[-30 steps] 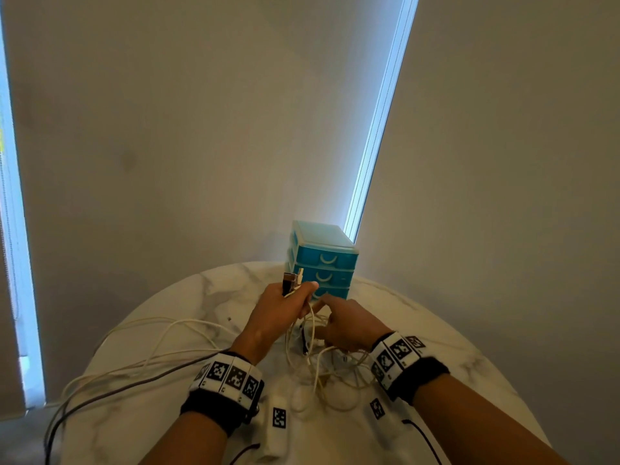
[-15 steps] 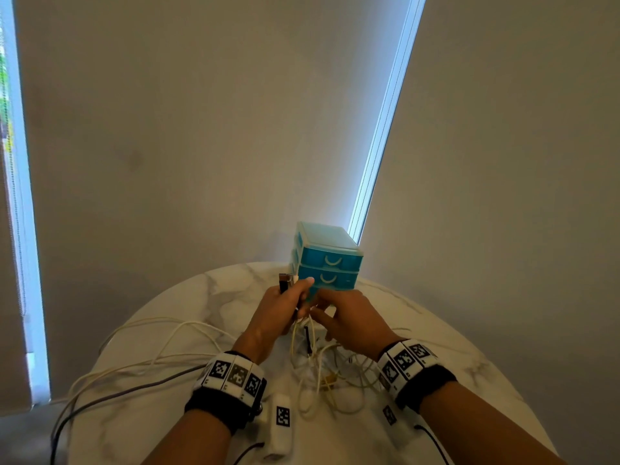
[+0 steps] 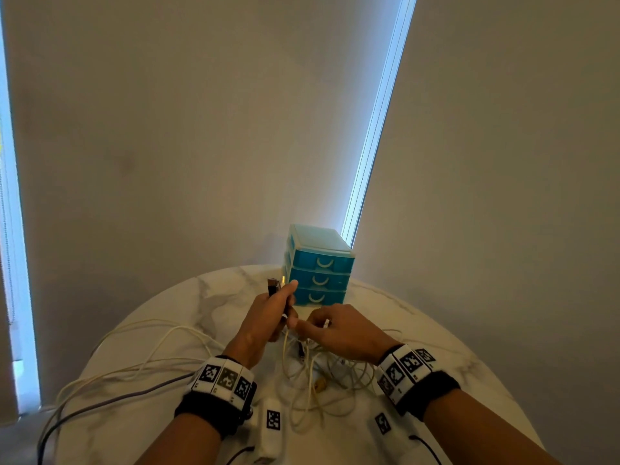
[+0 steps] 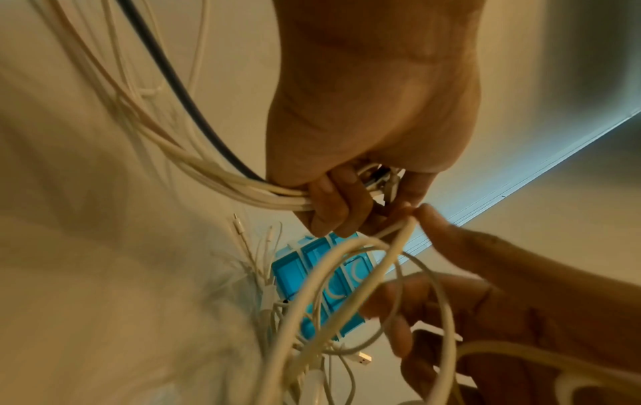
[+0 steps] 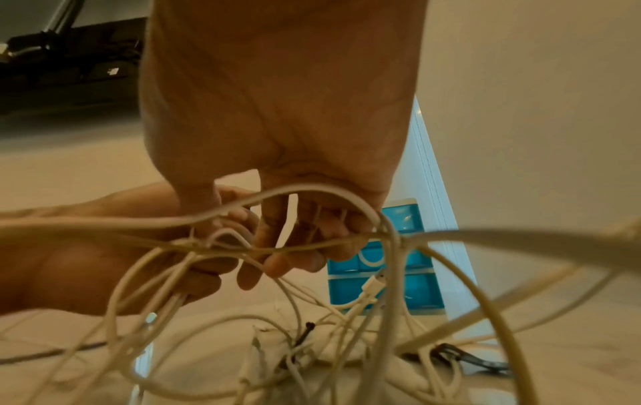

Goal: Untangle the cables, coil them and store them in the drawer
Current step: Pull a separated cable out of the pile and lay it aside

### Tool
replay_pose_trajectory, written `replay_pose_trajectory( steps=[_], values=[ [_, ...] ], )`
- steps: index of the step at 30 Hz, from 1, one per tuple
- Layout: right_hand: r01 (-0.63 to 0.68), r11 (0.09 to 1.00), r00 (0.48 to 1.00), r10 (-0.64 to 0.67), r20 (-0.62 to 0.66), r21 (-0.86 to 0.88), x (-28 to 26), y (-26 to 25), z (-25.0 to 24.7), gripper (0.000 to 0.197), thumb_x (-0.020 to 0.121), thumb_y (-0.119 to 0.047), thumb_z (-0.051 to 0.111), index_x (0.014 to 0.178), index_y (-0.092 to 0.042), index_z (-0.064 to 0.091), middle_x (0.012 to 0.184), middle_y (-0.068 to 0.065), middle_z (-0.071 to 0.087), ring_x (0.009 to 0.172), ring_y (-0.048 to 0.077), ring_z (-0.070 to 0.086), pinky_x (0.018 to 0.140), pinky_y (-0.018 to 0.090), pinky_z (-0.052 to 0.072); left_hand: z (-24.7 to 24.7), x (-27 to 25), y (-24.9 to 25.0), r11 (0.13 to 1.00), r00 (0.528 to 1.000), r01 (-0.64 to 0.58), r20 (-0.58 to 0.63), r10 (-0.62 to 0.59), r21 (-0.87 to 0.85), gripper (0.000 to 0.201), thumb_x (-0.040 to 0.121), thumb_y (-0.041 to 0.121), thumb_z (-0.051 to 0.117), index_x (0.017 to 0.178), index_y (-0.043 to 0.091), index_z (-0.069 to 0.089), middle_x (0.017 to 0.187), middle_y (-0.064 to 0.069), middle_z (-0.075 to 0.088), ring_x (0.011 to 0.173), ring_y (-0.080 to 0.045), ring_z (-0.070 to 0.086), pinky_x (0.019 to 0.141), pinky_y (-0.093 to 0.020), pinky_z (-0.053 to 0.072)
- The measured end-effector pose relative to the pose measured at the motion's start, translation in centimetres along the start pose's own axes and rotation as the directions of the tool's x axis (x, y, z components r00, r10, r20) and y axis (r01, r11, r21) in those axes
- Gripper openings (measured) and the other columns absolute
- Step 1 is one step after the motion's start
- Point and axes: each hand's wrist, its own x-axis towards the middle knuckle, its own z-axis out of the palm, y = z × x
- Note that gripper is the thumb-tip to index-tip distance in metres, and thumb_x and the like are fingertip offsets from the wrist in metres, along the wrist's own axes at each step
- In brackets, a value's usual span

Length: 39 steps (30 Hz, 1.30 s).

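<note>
A tangle of white cables (image 3: 322, 377) lies on the round marble table (image 3: 174, 303), with one dark cable (image 3: 100, 402) trailing off to the left. My left hand (image 3: 268, 313) is raised and grips a bundle of cable ends (image 4: 263, 196), with plugs (image 3: 275, 285) sticking up above the fist. My right hand (image 3: 339, 330) is just beside it and pinches a white cable (image 5: 301, 248) out of the tangle. The blue three-drawer box (image 3: 318, 266) stands behind the hands with all drawers closed.
Long white cable loops (image 3: 151, 340) spread over the left half of the table and hang over its edge. Two white tagged blocks (image 3: 271, 427) (image 3: 382, 424) lie near the front edge. Walls and a bright window strip (image 3: 379, 115) stand behind the table.
My right hand has slid slightly back from the drawer box and lower into the tangle. The left hand keeps holding the plug ends up in about the same place.
</note>
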Motion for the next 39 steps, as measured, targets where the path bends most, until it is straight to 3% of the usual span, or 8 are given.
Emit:
replay_pose_trajectory(
  steps=[9,12,15,20,25,29,34,39],
  values=[
    [0.090,0.940,0.996,-0.082,-0.039,0.330,-0.8,0.4,-3.6,0.024,0.106,-0.034,0.064,0.105,-0.013,0.077,0.093,-0.005,0.073,0.075,0.006,0.066,0.071,0.024,0.057,-0.2,0.2,-0.6,0.979,0.997,0.022,-0.083,-0.005,0.202,0.045,0.100,0.055,0.057,0.073,0.019,0.062,0.071,-0.003,0.076,0.045,-0.009,0.048,0.048,-0.025,0.033],
    [0.225,0.490,0.971,-0.044,-0.234,0.842,-1.3,1.2,-5.7,0.018,0.107,-0.020,0.055,0.104,-0.006,0.065,0.107,0.006,0.069,0.068,0.015,0.055,0.061,0.025,0.048,-0.2,0.1,-0.6,0.980,0.994,0.019,-0.110,0.002,0.196,0.046,0.097,0.054,0.061,0.067,0.020,0.063,0.080,-0.006,0.080,0.052,-0.013,0.056,0.055,-0.028,0.036],
    [0.354,0.225,0.925,0.056,-0.375,0.908,-1.5,2.4,-7.2,0.023,0.109,-0.006,0.046,0.093,-0.014,0.060,0.097,0.002,0.060,0.059,0.010,0.035,0.056,0.023,0.033,-0.2,-0.1,-0.3,0.976,0.991,0.026,-0.133,0.004,0.216,0.041,0.103,0.046,0.056,0.076,0.018,0.067,0.079,-0.002,0.082,0.052,-0.006,0.053,0.057,-0.027,0.041],
    [0.082,0.688,0.990,-0.142,0.023,0.721,-2.2,3.1,-7.1,0.033,0.096,0.005,0.048,0.106,-0.011,0.075,0.075,0.004,0.054,0.059,0.014,0.036,0.053,0.027,0.026,-0.5,0.2,-0.7,0.972,0.978,0.029,-0.209,0.021,0.232,0.047,0.104,0.051,0.054,0.082,0.025,0.086,0.088,0.015,0.079,0.098,-0.013,0.066,0.100,-0.041,0.052],
    [0.005,0.719,0.976,-0.156,0.154,0.695,-2.2,1.8,-7.0,0.039,0.106,0.004,0.043,0.106,-0.012,0.078,0.071,0.003,0.051,0.056,0.015,0.028,0.051,0.024,0.024,-0.3,-0.2,0.1,0.985,0.971,-0.040,-0.226,0.079,0.169,0.051,0.106,0.056,0.050,0.083,0.031,0.087,0.090,0.001,0.079,0.100,-0.030,0.066,0.108,-0.055,0.050],
    [-0.023,0.558,0.984,-0.133,0.117,0.830,-1.7,1.8,-7.0,0.029,0.091,0.000,0.051,0.105,-0.009,0.076,0.070,0.008,0.044,0.061,0.026,0.016,0.059,0.039,0.009,-0.1,-0.5,0.6,0.986,0.983,-0.058,-0.162,0.083,0.153,0.056,0.107,0.060,0.048,0.066,0.040,0.081,0.091,0.005,0.082,0.088,-0.038,0.068,0.097,-0.064,0.052],
    [-0.109,0.717,0.984,-0.020,0.177,0.689,-1.5,1.7,-6.6,0.032,0.103,0.001,0.046,0.103,-0.011,0.076,0.070,0.006,0.048,0.052,0.015,0.033,0.049,0.028,0.023,-0.3,-0.2,0.6,0.992,0.968,-0.106,-0.221,0.119,0.071,0.061,0.106,0.062,0.046,0.087,0.017,0.083,0.068,0.012,0.075,0.054,-0.006,0.046,0.063,-0.031,0.037],
    [0.000,0.525,0.991,0.113,-0.069,0.851,-1.0,1.7,-6.5,0.034,0.111,-0.004,0.041,0.108,-0.008,0.075,0.072,0.006,0.050,0.053,0.014,0.034,0.046,0.023,0.024,-0.7,-0.3,0.9,0.978,0.996,-0.022,-0.091,0.003,-0.209,0.067,0.097,0.077,0.048,0.094,0.013,0.067,0.055,0.002,0.045,0.042,-0.010,0.028,0.041,-0.021,0.021]
  ],
)
